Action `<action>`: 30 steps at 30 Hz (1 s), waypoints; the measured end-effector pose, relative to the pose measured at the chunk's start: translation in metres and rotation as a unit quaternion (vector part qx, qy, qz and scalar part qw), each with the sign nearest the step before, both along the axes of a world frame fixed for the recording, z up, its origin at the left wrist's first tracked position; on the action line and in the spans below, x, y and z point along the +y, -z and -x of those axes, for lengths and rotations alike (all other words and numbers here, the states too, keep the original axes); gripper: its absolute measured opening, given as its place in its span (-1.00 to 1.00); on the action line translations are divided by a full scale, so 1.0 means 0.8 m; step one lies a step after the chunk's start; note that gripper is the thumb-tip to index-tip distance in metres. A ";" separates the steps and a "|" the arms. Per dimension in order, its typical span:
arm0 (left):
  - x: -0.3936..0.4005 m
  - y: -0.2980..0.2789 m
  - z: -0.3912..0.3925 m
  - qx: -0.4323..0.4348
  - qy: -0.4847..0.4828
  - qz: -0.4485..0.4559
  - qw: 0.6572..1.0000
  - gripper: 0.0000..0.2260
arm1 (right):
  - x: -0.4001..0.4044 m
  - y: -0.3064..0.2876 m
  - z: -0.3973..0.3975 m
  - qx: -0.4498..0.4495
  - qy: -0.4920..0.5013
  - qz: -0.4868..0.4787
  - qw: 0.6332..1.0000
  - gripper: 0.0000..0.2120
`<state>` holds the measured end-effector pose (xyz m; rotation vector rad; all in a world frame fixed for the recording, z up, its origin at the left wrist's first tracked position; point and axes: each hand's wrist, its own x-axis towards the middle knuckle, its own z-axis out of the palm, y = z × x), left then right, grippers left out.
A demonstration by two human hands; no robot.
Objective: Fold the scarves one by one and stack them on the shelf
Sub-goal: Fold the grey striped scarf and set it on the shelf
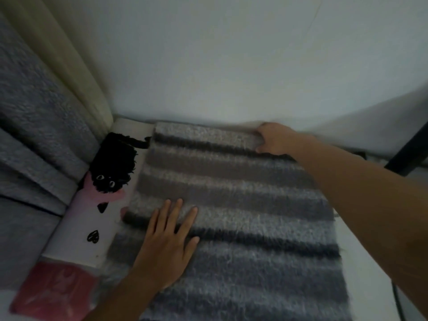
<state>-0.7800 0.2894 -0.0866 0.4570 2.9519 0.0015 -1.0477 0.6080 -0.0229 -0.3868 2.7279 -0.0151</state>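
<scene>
Pressing flat, left hand steadies scarf; right hand seemingly grips its far edge.

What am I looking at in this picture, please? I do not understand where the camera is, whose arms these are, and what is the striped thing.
There is no machine here. A person wears a wide-angle camera on the head, so this single picture looks forward and down at that person's own two bare arms.

The striped thing is a fluffy grey scarf, spread on a white surface next to a wall. The left hand lies flat on the scarf with straight fingers, pressing it down. The right hand grips the scarf's far edge near the wall, its fingers curled over it.

Left of the scarf sits a black fuzzy toy with small eyes, and a pink-red item lies at the lower left; what it is I cannot tell.
</scene>
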 end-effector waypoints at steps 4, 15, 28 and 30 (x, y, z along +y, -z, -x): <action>0.000 0.000 0.002 -0.044 -0.002 0.000 0.999 -0.41 | -0.011 -0.020 -0.011 -0.014 -0.014 -0.033 0.999 -0.58; -0.031 -0.161 0.018 -0.221 -0.325 -0.588 0.707 -0.73 | -0.056 -0.188 -0.280 0.222 -0.169 0.011 0.960 -0.60; -0.112 -0.145 -0.104 -0.254 -0.500 -0.636 0.530 -0.32 | -0.056 -0.002 -0.520 0.203 0.023 0.002 0.979 -0.49; -0.112 -0.128 -0.104 -0.226 -0.468 -0.540 0.663 -0.17 | -0.041 -0.010 -0.523 0.188 0.078 -0.011 0.979 -0.29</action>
